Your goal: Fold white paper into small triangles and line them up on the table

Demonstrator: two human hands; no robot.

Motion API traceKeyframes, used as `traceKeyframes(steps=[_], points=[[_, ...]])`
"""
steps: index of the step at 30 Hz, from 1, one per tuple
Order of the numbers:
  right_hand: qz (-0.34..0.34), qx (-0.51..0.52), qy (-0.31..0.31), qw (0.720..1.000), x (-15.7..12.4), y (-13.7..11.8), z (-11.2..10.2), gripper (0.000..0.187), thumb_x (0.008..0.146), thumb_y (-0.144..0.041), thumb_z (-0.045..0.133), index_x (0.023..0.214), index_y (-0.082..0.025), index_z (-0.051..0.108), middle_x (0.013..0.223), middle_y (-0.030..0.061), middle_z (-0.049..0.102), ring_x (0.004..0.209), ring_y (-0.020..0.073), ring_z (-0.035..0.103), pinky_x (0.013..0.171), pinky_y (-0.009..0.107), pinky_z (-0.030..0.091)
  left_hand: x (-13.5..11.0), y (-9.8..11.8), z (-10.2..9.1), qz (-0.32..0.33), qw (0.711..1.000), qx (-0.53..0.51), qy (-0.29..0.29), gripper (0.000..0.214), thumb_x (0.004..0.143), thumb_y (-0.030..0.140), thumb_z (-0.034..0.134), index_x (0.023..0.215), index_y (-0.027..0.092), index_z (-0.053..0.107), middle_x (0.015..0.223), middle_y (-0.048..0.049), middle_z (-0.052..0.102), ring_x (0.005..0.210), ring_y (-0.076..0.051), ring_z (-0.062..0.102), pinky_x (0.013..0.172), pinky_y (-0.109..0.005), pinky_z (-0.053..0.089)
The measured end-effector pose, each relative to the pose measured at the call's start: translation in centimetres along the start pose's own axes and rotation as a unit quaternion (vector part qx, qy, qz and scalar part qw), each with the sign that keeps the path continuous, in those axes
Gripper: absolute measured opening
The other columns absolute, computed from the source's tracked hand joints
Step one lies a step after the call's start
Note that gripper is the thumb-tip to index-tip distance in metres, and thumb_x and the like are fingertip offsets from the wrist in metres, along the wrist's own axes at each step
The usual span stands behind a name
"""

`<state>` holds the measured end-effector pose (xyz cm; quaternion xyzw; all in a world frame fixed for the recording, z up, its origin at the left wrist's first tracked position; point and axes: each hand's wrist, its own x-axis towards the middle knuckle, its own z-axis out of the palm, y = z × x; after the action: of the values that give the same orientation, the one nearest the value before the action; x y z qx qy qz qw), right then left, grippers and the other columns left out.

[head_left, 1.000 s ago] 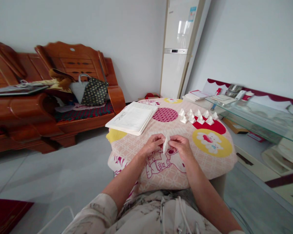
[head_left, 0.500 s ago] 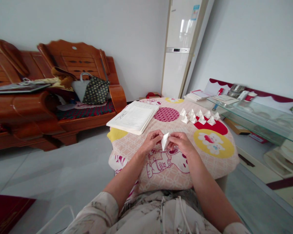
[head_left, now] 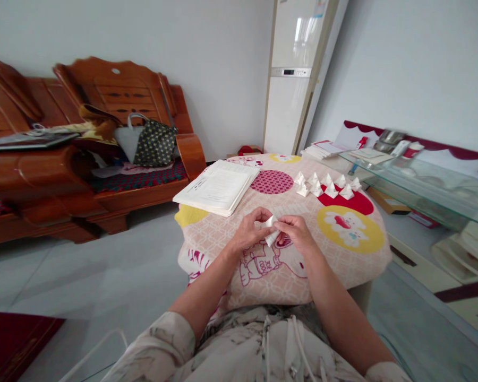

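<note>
Between my two hands is a small piece of folded white paper (head_left: 270,239), held above the near part of the round table. My left hand (head_left: 255,229) pinches it from the left, thumb across its face. From the right, my right hand (head_left: 293,231) grips its edge with thumb and fingers. The fingers cover part of the paper, so its full shape is hidden. Several small folded white paper pieces (head_left: 331,190) stand in rows at the table's right side, some over a red patch of the cloth.
A stack of white paper sheets (head_left: 219,187) lies at the table's left. The patterned tablecloth (head_left: 223,239) hangs over the edge. To the right stands a glass-topped cabinet (head_left: 434,191) with papers and a cup. A wooden sofa (head_left: 143,95) with bags is at the left.
My left thumb and fingers have moved over the folded paper, covering more of it. The paper has turned slightly between my hands. The view has shifted a little.
</note>
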<state>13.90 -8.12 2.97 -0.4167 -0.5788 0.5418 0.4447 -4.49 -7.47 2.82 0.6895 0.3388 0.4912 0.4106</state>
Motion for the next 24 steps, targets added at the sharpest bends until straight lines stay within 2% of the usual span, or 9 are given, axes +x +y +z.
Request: traceKeyframes(steps=[7, 11, 16, 24], points=[[-0.003, 0.021, 0.033, 0.999, 0.21, 0.28, 0.41, 0.032, 0.073, -0.047, 0.075, 0.067, -0.017, 0.067, 0.048, -0.0008, 0.061, 0.038, 0.012, 0.052, 0.038, 0.022, 0.04, -0.06, -0.29, 0.31, -0.01, 0.999, 0.004, 0.045, 0.023, 0.075, 0.033, 0.069, 0.086, 0.017, 0.057, 0.077, 0.0007, 0.057, 0.072, -0.013, 0.054, 0.07, -0.025, 0.043], [-0.008, 0.013, 0.05, 0.999, 0.36, 0.51, 0.57, 0.031, 0.072, -0.048, 0.075, 0.067, -0.018, 0.067, 0.05, -0.0014, 0.06, 0.038, 0.0117, 0.051, 0.037, 0.023, 0.038, -0.21, -0.48, 0.29, -0.017, 0.999, 0.037, 0.03, 0.017, 0.077, 0.032, 0.064, 0.076, 0.017, 0.057, 0.074, 0.0005, 0.057, 0.07, -0.013, 0.052, 0.069, -0.025, 0.041], [-0.025, -0.018, 0.054, 0.998, 0.26, 0.66, 0.62, 0.031, 0.074, -0.048, 0.073, 0.065, -0.019, 0.066, 0.05, -0.003, 0.055, 0.041, 0.0116, 0.047, 0.039, 0.024, 0.036, -0.38, -0.49, 0.36, -0.025, 0.998, 0.056, 0.029, 0.02, 0.078, 0.036, 0.063, 0.073, 0.017, 0.058, 0.072, 0.0003, 0.059, 0.068, -0.013, 0.051, 0.067, -0.025, 0.04], [-0.085, -0.09, 0.087, 0.988, 0.45, 0.89, 1.03, 0.023, 0.075, -0.035, 0.065, 0.06, -0.019, 0.058, 0.051, -0.0035, 0.05, 0.047, 0.0111, 0.043, 0.044, 0.024, 0.03, -0.44, -0.28, 0.5, -0.013, 0.996, 0.085, 0.027, 0.023, 0.083, 0.035, 0.062, 0.071, 0.016, 0.059, 0.071, -0.0005, 0.06, 0.069, -0.014, 0.052, 0.069, -0.025, 0.041]])
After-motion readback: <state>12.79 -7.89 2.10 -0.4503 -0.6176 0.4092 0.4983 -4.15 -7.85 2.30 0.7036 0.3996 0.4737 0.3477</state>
